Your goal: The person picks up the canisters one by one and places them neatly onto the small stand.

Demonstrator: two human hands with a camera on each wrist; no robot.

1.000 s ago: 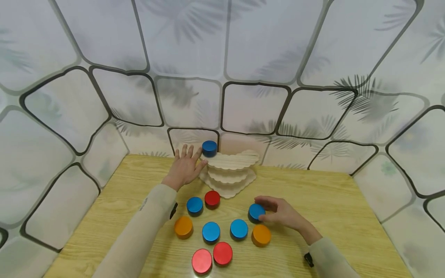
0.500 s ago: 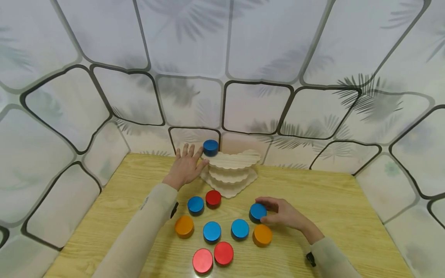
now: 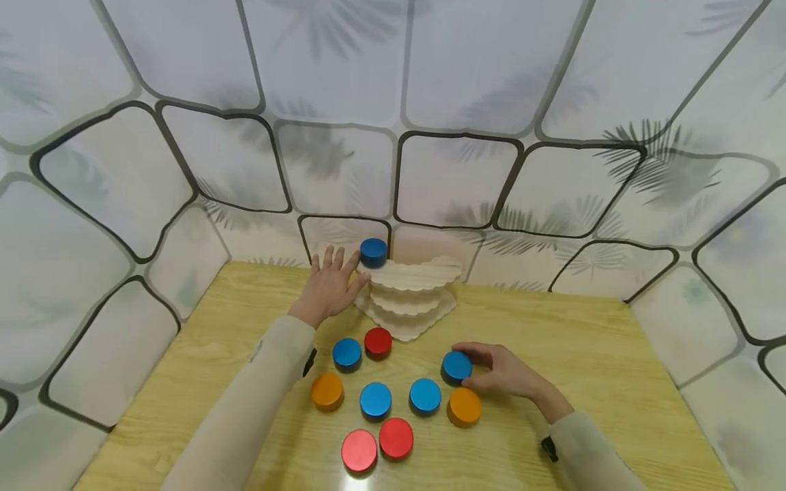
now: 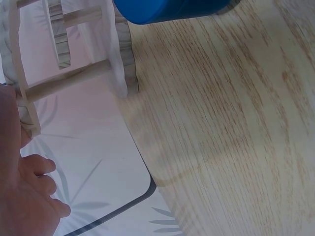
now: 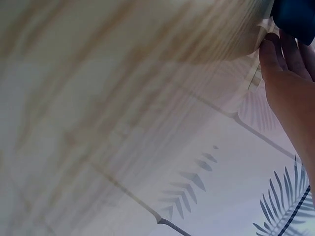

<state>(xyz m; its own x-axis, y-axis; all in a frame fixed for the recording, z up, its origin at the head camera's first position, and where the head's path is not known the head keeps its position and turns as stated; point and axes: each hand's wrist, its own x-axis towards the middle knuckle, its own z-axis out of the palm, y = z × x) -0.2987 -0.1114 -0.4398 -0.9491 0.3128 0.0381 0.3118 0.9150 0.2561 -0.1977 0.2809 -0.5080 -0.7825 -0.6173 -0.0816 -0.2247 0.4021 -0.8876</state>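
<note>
My left hand (image 3: 328, 290) is spread with straight fingers at the left end of a tiered wooden stand (image 3: 411, 275), its thumb right at the edge of the top board. On that end of the stand sits a blue round tin (image 3: 373, 253), close by the index fingertip. In the left wrist view the stand's posts (image 4: 69, 81) and scalloped boards show beside the hand. On the table to the right, my right hand (image 3: 506, 372) holds another blue round tin (image 3: 457, 367) between thumb and fingers. The right wrist view shows only part of that tin (image 5: 295, 19) at the fingertips.
In front of the stand are a red tin (image 3: 377, 342) and a blue tin (image 3: 346, 354). Nearer lie orange tins (image 3: 327, 391) (image 3: 464, 406), blue tins (image 3: 376, 399) (image 3: 425, 395) and red tins (image 3: 359, 451) (image 3: 396, 438). A patterned wall (image 3: 460, 177) backs the wooden table (image 3: 552, 341).
The head view has shifted slightly, so the table and everything on it sit a little higher in the frame. Both hands keep their places at the stand and the blue tin.
</note>
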